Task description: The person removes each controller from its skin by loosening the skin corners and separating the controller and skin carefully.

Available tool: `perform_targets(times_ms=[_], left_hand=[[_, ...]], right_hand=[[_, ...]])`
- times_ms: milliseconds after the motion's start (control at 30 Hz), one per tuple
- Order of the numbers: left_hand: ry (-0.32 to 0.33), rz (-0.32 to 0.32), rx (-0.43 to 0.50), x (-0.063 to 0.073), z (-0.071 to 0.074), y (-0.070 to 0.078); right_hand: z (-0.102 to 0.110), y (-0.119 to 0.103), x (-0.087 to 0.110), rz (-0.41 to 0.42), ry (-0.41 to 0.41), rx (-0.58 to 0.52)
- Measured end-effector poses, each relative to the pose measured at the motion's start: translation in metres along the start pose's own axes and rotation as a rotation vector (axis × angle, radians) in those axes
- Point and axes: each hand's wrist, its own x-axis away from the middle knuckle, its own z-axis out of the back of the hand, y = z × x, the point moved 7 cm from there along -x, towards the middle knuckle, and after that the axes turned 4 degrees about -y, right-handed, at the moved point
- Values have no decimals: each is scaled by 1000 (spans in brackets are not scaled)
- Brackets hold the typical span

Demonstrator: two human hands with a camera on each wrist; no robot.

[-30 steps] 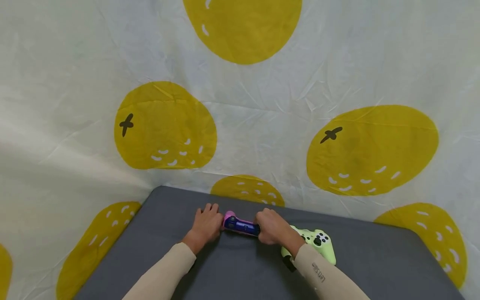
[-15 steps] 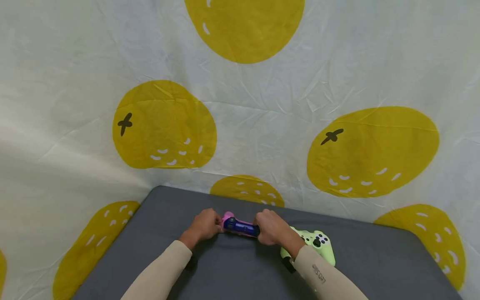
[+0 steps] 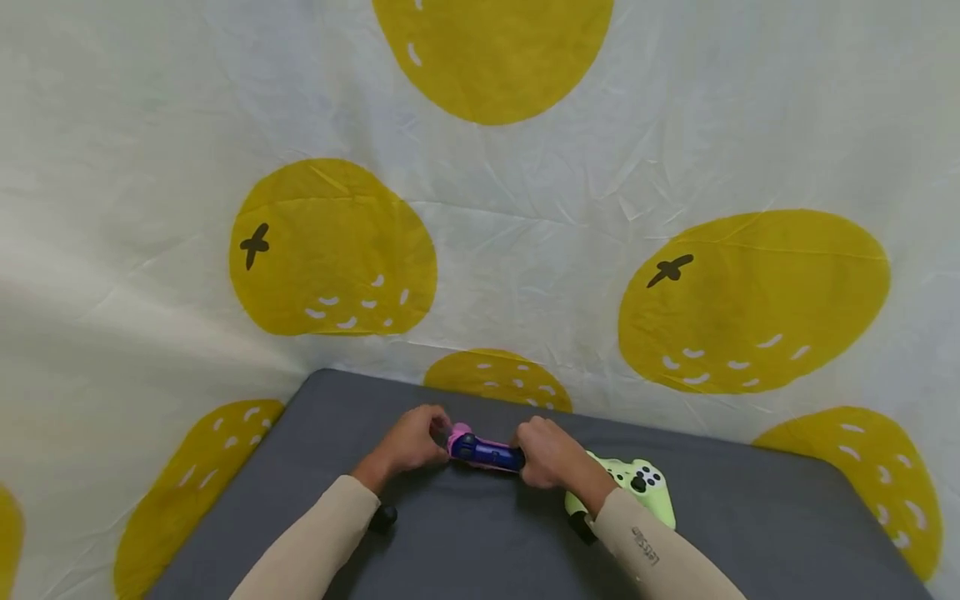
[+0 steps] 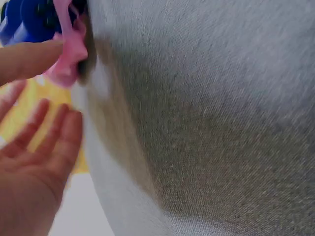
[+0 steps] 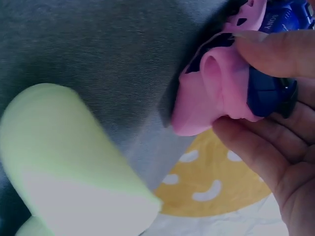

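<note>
The backdrop [image 3: 525, 250] hangs beyond the blue controller [image 3: 487, 454]: thin white cloth, creased, printed with rounded yellow fruit. The table [image 3: 795, 533] extends under and around the blue controller; its dark gray cover has a fine, fabric-like weave. Beige sleeves [image 3: 315, 542] reach in from the near side of the blue controller.

The right hand [image 3: 551, 454], at the right end of the blue controller, grips it with the thumb above and the fingers beneath. The left hand [image 3: 408, 440] is at the opposite end. Half a second ago its fingertips were together at that end; now thumb and fingers stand wide apart. The thumb overlaps the pink skin [image 5: 197, 108]; contact cannot be confirmed. The right hand therefore appears to carry the hold alone.

The green controller [image 3: 656, 496] rests to the right of the blue controller, near but apart, partly hidden by the right arm. Its handle is smooth and rounded.

The skin only partly covers the glossy, hard-looking blue controller. It looks soft and rubbery, with a looped fold beside the right thumb.
</note>
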Motion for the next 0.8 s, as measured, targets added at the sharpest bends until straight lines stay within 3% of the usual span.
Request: perform_targets(times_ms=[67,133,233,400,500,800], left_hand=[[-61,-103,-5,0,-8,12],[-103,-163,-5,1,-16,20],[-112,-162,16,2,-23,22],[-68,-125,70,4,-25,16],[-46,-141,88,4,-26,15],[12,-182,108,7,-25,18]], right_hand=[[0,3,3,-17,14,-12],[-1,7,7,-31,43,-37],[-4,12,13,-69,94,-111],[-13,21,21,-136,160,-262],[-14,24,23,-157,196,-322],[-17,26,28,-169,239,-344]])
